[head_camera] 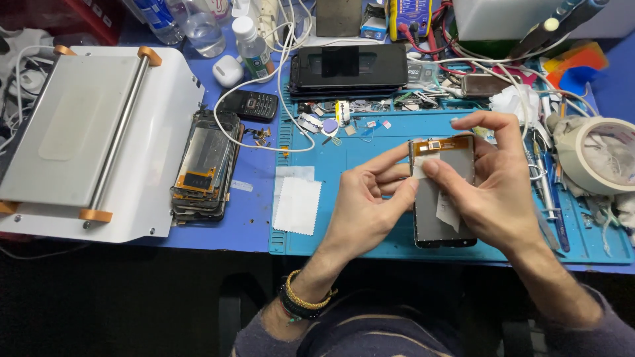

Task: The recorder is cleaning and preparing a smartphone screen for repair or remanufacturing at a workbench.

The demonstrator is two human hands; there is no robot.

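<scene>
Both hands grip the phone screen panel point(442, 198): left hand point(370, 205) steadies it, right hand point(493, 185) apparently pinches the white tab point(423, 165); next calls for slow, even peeling.

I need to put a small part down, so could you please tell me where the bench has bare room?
Bare blue mat lies between the white cloth square and the left hand, and along the near edge under the grey phone screen panel both hands hold. The right hand borders crowded tools; the mat's far edge and the stacked old screens are cluttered.
</scene>
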